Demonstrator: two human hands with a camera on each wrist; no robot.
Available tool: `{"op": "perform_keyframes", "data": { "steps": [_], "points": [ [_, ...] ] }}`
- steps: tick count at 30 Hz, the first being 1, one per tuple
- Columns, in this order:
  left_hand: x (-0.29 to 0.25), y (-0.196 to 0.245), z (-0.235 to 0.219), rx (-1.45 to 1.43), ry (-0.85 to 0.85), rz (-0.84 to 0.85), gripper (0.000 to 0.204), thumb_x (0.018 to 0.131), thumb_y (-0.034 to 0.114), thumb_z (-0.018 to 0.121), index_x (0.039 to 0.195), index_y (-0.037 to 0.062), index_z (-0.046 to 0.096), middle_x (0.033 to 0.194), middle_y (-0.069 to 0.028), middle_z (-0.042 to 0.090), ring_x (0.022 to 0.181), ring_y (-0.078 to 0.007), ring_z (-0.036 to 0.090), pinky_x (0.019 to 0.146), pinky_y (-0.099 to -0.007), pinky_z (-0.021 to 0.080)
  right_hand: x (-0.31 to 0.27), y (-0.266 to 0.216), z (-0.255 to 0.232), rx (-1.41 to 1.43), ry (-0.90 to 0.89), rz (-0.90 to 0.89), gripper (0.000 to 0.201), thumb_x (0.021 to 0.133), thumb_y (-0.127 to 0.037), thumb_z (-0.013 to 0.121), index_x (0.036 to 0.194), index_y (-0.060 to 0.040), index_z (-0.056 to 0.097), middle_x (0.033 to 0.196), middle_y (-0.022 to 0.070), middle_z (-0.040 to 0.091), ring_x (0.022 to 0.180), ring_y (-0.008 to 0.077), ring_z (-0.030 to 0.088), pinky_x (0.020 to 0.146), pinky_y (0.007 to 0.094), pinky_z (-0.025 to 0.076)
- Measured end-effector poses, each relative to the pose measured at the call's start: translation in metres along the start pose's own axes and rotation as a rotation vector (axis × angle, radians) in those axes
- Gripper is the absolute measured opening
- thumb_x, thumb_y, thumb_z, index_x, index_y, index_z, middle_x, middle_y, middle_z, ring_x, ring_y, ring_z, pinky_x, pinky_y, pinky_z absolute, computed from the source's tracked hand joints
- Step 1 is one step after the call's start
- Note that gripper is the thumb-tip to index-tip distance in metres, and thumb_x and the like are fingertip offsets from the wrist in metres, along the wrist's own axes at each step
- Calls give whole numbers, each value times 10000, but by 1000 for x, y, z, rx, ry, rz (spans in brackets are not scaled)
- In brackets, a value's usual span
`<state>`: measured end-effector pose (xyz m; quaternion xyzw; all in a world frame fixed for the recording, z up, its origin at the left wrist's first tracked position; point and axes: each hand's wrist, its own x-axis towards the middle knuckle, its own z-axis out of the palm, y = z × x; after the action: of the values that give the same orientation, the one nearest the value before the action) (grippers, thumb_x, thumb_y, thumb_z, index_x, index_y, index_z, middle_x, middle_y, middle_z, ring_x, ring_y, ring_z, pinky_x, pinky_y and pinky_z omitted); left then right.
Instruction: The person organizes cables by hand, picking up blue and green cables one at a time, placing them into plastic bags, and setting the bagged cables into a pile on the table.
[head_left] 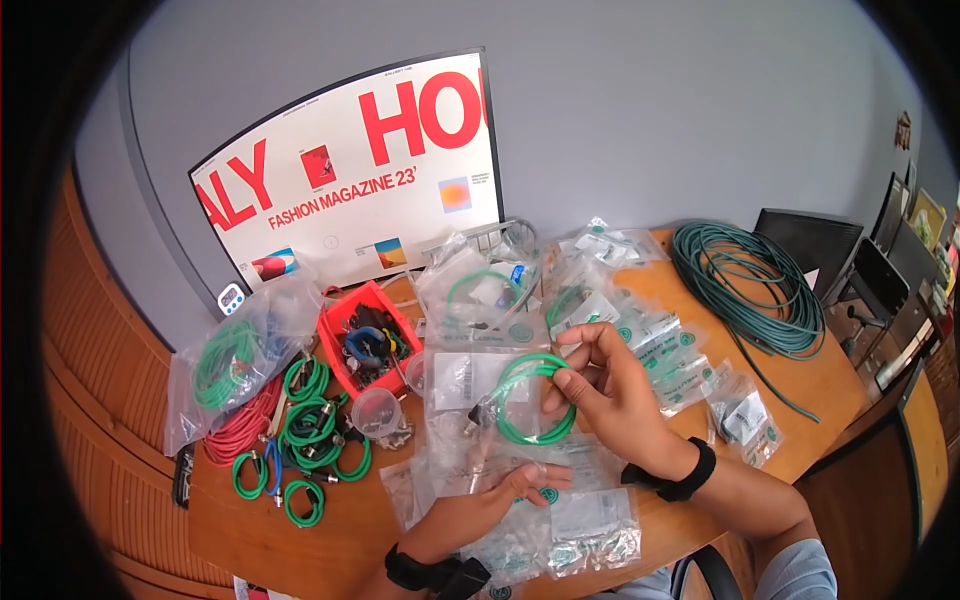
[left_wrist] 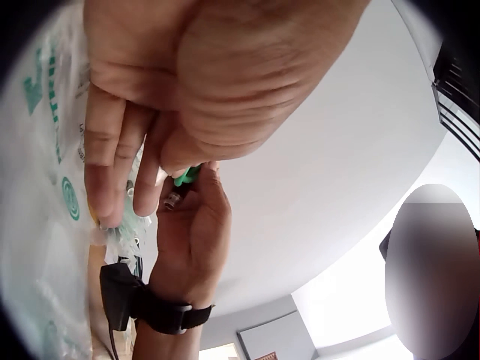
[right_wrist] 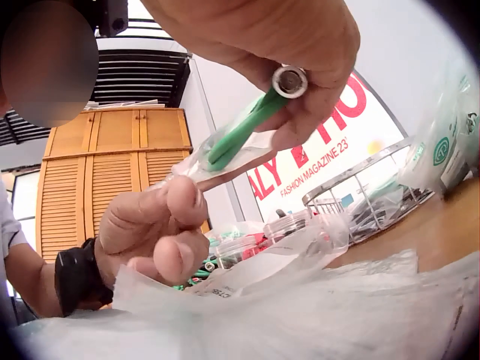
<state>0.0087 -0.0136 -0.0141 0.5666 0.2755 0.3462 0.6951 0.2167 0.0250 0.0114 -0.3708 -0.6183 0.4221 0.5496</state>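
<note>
The right hand pinches a coiled green cable between thumb and fingers, above clear plastic bags. A metal connector hangs at the coil's left side. In the right wrist view, the right hand holds the green cable by a metal connector end, with clear plastic against the cable. Below the coil, the left hand has its fingers extended over the bags; the left wrist view shows the left hand close beside the right hand.
A red bin of small parts and a clear cup stand left of the bags. Green cable coils and a red cable lie further left. A dark green cable coil is at back right, a monitor behind.
</note>
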Motion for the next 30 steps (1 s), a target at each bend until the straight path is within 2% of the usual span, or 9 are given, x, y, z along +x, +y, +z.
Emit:
{"op": "perform_keyframes", "data": {
  "steps": [7,10,12,13,15,17,19,26,30],
  "points": [
    [1,-27,-16,184,-119,-96,551,1039,222,573,1467,-27,331,1321,-137,621,1137,-210,639,820,-287,561,3,10,-7,-18,-43,20,313,987,6,578,1271,-13,446,945,51,578,826,109,640,729,257,528],
    [-13,-4,-18,569,-250,98,654,991,283,656,1478,-16,338,1421,-96,548,1186,-191,598,899,-308,546,7,-8,-15,55,-71,29,287,983,18,580,1245,-19,469,962,48,576,822,103,633,723,252,526],
    [-21,-2,-25,130,-203,37,500,1011,166,566,1438,-29,393,1402,-165,559,1141,-254,642,982,-407,526,9,-14,-23,10,-93,-11,269,981,24,581,1227,-19,481,977,50,579,825,104,635,719,251,528],
    [-22,0,-28,131,-202,34,500,1011,166,566,1438,-29,393,1402,-165,559,1141,-254,642,982,-407,526,9,-17,-26,4,-117,12,247,980,25,583,1205,-14,486,991,54,582,828,105,637,718,251,529],
    [-21,6,-34,-204,125,39,421,1026,153,509,1407,-8,426,1362,-173,578,1159,-261,638,965,-436,541,8,-18,-27,1,-154,39,226,980,26,585,1182,-10,492,1006,57,585,831,105,638,717,251,531],
    [-14,17,-26,-116,264,61,415,1060,272,473,1369,-5,450,1332,-161,596,1159,-266,639,969,-457,541,9,-19,-24,36,-145,16,195,976,33,589,1144,-10,500,1014,56,593,836,105,643,720,254,535],
    [-11,16,-27,-217,352,20,533,1017,407,572,1339,1,448,1295,-150,609,1150,-246,640,972,-421,542,8,-18,-23,50,-169,-1,191,974,37,591,1136,-11,501,1021,54,591,845,103,643,725,253,535],
    [-7,25,-28,-396,252,38,362,1022,254,600,1272,3,524,1225,-115,650,1086,-203,662,927,-381,568,8,-13,-26,105,-184,-14,180,969,45,596,1116,-16,512,1060,47,572,892,92,633,757,239,531],
    [-4,15,-30,-234,300,73,319,983,157,654,1234,-33,599,1194,-102,677,1056,-186,667,906,-369,562,7,-18,-22,96,-202,14,177,970,49,590,1114,-20,514,1052,40,575,876,94,643,747,231,530]
  ]
}}
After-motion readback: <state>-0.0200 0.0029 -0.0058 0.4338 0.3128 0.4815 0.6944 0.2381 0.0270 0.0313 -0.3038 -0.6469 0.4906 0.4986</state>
